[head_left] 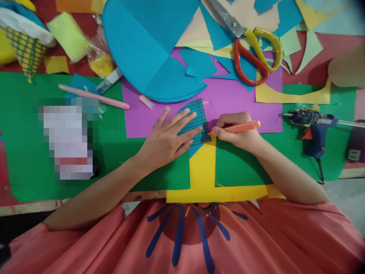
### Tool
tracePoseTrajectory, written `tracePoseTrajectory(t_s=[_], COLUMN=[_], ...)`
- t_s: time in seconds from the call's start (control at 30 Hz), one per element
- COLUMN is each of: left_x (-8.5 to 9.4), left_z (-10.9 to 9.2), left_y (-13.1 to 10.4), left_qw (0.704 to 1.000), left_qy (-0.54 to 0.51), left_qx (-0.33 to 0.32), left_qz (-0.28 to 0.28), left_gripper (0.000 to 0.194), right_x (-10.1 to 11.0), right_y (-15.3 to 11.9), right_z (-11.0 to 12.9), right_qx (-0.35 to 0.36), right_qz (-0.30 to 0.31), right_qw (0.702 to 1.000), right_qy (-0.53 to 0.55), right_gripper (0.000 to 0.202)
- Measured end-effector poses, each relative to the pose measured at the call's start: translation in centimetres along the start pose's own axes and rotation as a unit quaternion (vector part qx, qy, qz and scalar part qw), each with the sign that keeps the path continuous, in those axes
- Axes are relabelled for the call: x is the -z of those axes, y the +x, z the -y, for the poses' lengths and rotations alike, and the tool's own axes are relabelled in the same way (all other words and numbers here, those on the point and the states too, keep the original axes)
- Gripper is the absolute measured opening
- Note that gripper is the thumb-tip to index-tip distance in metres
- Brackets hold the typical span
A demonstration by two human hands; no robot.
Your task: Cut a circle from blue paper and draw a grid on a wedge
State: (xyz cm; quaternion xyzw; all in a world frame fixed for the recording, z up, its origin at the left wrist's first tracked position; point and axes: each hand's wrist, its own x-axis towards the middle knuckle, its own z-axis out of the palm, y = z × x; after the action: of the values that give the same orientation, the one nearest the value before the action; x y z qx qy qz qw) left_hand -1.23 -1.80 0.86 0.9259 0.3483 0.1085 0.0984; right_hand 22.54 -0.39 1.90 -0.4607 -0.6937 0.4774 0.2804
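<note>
My left hand (171, 139) lies flat with fingers spread over a small blue piece (199, 114) marked with dark crossing lines. Part of that piece is hidden beneath the palm. In my right hand (238, 131) is an orange marker (245, 126), pinched between thumb and fingers, its tip touching the right edge of the lined piece. Under the piece are a purple sheet (242, 102) and a yellow strip (202, 167). A small pale cap (146, 102) rests on the purple sheet, above my left fingers.
Large blue discs (137, 45) lie ahead, with red-and-yellow-handled scissors (251, 53) among paper scraps at the back. On the right is a blue glue gun (316, 133) with a cord. A pink pen (94, 97) and a blurred-out object (68, 140) are on the left, over a green sheet (25, 152).
</note>
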Motion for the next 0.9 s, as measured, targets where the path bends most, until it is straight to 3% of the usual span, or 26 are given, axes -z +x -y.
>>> tracePoseTrajectory(t_s=[0.67,0.9], left_x=[0.36,0.00], left_z=[-0.12,0.06], left_y=[0.11,0.08], left_qw=[0.999,0.998], left_qy=[-0.028,-0.046], left_qx=[0.025,0.026], left_qz=[0.033,0.030], left_gripper=[0.035,0.036], right_x=[0.26,0.59], right_y=[-0.04,0.29], right_z=[-0.03,-0.69], right_qx=[0.009,-0.077], right_qz=[0.048,-0.118], right_qw=[0.998,0.972], right_qy=[0.030,0.189], right_gripper=[0.033,0.034])
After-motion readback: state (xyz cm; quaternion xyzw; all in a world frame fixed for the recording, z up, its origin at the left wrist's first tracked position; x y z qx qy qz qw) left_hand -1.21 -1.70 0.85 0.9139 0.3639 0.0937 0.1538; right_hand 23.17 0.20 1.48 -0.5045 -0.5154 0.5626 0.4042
